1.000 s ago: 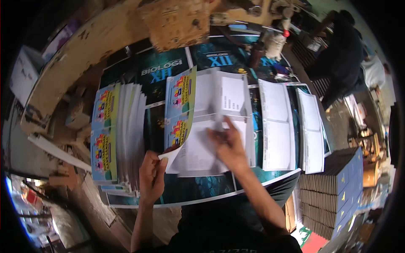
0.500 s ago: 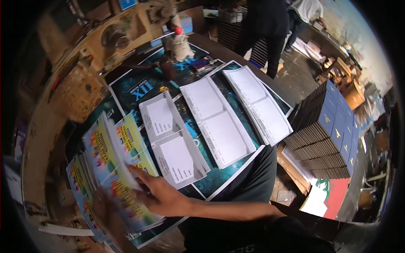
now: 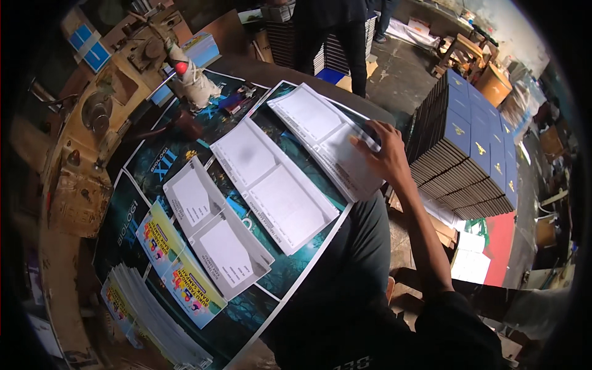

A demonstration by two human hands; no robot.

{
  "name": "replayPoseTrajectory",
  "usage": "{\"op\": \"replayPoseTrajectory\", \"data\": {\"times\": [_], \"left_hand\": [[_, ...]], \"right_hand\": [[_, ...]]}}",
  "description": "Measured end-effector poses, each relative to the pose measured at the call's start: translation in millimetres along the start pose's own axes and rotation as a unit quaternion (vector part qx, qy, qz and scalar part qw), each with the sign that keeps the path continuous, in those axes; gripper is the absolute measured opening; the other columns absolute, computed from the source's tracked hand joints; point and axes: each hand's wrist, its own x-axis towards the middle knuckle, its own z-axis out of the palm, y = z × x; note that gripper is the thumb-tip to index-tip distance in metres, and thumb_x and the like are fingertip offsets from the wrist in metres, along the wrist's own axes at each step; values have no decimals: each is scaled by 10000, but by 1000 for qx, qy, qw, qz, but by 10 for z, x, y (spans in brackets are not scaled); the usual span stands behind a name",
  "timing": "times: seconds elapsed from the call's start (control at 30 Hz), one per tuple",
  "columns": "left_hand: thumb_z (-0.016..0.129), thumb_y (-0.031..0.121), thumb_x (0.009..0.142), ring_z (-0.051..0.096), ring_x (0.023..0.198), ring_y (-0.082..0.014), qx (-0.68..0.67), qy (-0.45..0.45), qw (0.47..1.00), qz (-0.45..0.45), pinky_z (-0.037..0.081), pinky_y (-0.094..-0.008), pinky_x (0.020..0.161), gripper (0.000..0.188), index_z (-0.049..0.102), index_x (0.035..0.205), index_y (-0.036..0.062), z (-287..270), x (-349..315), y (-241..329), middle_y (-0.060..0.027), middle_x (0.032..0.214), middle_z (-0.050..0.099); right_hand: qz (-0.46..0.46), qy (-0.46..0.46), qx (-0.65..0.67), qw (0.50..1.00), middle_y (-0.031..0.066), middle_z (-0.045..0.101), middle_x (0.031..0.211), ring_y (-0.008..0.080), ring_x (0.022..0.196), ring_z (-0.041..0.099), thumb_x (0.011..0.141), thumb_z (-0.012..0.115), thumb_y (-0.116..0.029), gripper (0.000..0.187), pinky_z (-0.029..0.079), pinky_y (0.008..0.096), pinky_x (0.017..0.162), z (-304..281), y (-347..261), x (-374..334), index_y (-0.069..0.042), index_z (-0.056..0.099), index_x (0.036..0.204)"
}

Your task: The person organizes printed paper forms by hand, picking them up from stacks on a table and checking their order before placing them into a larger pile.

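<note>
My right hand (image 3: pixel 390 151) reaches over the right edge of the farthest-right stack of white printed sheets (image 3: pixel 308 114). Its thumb lies on the top sheet and its fingers are bent and apart near the edge; no lifted sheet shows. My left hand is out of view. Left of that stack lies a second white stack (image 3: pixel 290 200), then a stack of grey-and-white printed sheets (image 3: pixel 225 246). Colourful printed covers (image 3: pixel 176 262) lie partly beside and against the grey stack. A thicker pile of colourful covers (image 3: pixel 148 320) sits at the near left, its page edges fanned.
Dark teal printed sheets (image 3: pixel 151 185) cover the table. A wooden-and-metal machine (image 3: pixel 83 166) stands along the left, beside a wrapped post with a red knob (image 3: pixel 180 68). Tall stacks of blue books (image 3: pixel 472 139) rise at the right. A person in dark clothes (image 3: pixel 330 37) stands behind.
My right hand has moved from the colourful covers at the left to the farthest-right white stack. My left hand has left the view. The colourful covers no longer stand lifted. The view has shifted.
</note>
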Motion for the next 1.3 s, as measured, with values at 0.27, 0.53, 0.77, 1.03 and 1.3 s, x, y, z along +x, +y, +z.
{"op": "replayPoseTrajectory", "data": {"times": [0.27,0.53,0.77,1.03,1.3], "left_hand": [[688,1,825,627,1097,-345,-579,-229,710,330,475,-442,993,342,673,1166,9,-1303,-646,2941,-147,1181,664],[743,277,889,373,1371,-551,-519,-347,657,422,317,-564,1147,580,485,1327,-2,-1484,-1164,3695,-374,1449,418],[701,111,914,699,921,-361,-606,-356,653,282,530,-381,850,176,664,970,-52,-1556,-1041,3653,-223,1009,720],[821,85,844,617,695,-56,-722,-457,520,23,457,-220,595,205,683,819,-64,-1434,-1074,3543,-32,791,720],[794,80,880,494,658,-10,-794,-413,428,-127,379,-179,596,169,668,802,-2,-1414,-1234,3442,39,727,617]], "right_hand": [[-75,47,-66,994,207,561,1352,385,1319,439,776,805,-333,581,419,498,1007,-33,93,-181,-19,662,1243],[109,-150,206,961,149,700,943,195,854,682,856,755,-148,351,519,302,776,-561,108,-75,24,656,1146],[155,-181,353,905,185,689,1141,163,1005,646,922,677,-92,555,504,292,881,-510,218,-147,11,476,1429],[167,-155,433,872,138,695,1094,144,956,644,928,710,-111,556,513,279,836,-436,-150,16,0,493,1428],[91,-268,361,889,100,664,942,133,841,598,924,663,-54,525,483,284,740,104,-703,-348,-12,479,1414]]}}
